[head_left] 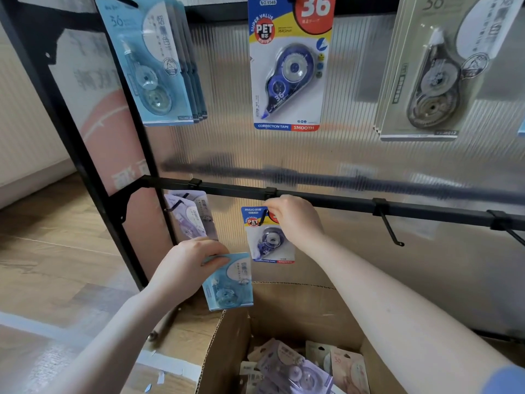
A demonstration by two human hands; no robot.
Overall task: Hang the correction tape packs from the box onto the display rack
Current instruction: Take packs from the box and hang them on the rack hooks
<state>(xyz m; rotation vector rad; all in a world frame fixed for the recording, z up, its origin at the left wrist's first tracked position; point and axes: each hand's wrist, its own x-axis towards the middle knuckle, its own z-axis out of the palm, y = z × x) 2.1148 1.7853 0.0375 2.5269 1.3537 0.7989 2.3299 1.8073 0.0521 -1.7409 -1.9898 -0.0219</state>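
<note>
My right hand [292,218] pinches the top of a blue, yellow and red correction tape pack [265,240] at a hook under the lower black rail [326,201] of the display rack. My left hand [189,261] grips the upper corner of a light blue pack [231,284], held above the open cardboard box [227,345]. Inside the box lie several purple and beige packs [301,368]. Purple packs [189,216] hang on the lower rail's left hook.
The upper row carries light blue packs [154,64], one large blue pack [288,66] and grey-green packs [426,75]. An empty hook [390,228] juts from the lower rail to the right. A ribbed translucent panel backs the rack; wooden floor lies to the left.
</note>
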